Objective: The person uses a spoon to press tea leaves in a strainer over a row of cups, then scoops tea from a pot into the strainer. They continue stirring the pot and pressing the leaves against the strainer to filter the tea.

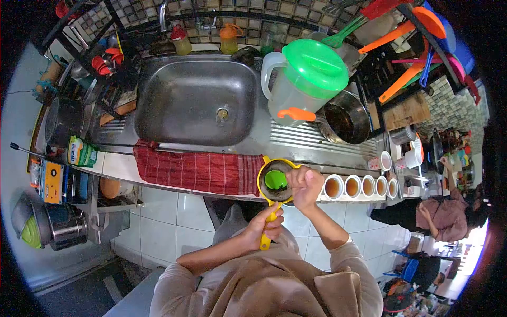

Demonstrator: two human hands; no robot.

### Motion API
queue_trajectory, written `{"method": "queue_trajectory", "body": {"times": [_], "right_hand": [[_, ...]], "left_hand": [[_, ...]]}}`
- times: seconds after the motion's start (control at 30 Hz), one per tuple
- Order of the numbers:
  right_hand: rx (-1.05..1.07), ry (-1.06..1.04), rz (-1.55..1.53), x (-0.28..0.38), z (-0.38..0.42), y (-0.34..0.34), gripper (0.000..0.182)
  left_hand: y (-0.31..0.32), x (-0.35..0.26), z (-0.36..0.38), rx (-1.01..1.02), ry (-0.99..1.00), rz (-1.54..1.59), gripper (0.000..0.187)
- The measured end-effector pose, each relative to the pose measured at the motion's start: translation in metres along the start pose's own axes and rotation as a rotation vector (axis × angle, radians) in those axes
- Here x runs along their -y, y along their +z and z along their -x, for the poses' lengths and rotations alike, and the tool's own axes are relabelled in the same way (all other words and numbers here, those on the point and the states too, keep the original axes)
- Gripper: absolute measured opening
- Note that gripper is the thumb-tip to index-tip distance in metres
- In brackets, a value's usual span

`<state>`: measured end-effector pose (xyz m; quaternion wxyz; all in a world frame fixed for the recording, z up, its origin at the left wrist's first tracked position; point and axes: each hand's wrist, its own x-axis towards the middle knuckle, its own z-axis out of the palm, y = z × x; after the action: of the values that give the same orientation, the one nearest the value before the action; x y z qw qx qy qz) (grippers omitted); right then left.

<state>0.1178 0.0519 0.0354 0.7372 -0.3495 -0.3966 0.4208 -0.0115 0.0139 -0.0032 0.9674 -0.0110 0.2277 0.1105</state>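
My left hand (pixel 264 224) is wrapped round the handle of a yellow strainer (pixel 267 159), held at the counter's front edge. Dark, wet-looking matter lies in its mesh. Inside the strainer is the rounded head of a green spoon (pixel 275 179). My right hand (pixel 304 187) is closed in a fist over the strainer's right side and appears to grip this spoon, whose handle is hidden by the fingers. Just right of my fist, a row of several white cups (pixel 334 187) holds brown liquid. A red checked cloth (pixel 198 171) lies to the left of the strainer.
Behind the cloth is a steel sink (pixel 195 100). A clear pitcher with a green lid (pixel 315 68) stands on the drainboard beside a steel pot (pixel 346 119) of dark liquid. Utensils hang at upper right. Another person (pixel 446 214) stands by the counter at far right.
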Motion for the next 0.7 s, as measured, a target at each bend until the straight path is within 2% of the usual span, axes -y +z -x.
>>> {"method": "queue_trajectory", "body": {"times": [0.07, 0.2, 0.27, 0.47, 0.53, 0.7], "right_hand": [[0.087, 0.071, -0.041, 0.006, -0.003, -0.003, 0.046], [0.158, 0.076, -0.093, 0.017, -0.005, -0.010, 0.045], [0.232, -0.081, -0.080, 0.021, -0.004, -0.012, 0.043], [0.366, -0.108, 0.014, 0.046, -0.005, -0.012, 0.043], [0.548, -0.121, 0.043, 0.046, -0.006, -0.017, 0.043], [0.668, -0.108, 0.010, 0.041, -0.008, -0.024, 0.042]], "left_hand": [[0.000, 0.000, 0.000, 0.001, -0.003, 0.000, 0.032], [0.003, -0.001, 0.002, 0.003, 0.009, -0.021, 0.032], [0.004, -0.002, 0.002, 0.000, 0.021, -0.024, 0.032], [0.005, -0.001, 0.001, -0.007, 0.016, -0.008, 0.029], [0.002, -0.001, 0.000, 0.020, 0.006, -0.008, 0.032], [0.004, -0.006, 0.001, 0.018, -0.009, -0.005, 0.031]]}}
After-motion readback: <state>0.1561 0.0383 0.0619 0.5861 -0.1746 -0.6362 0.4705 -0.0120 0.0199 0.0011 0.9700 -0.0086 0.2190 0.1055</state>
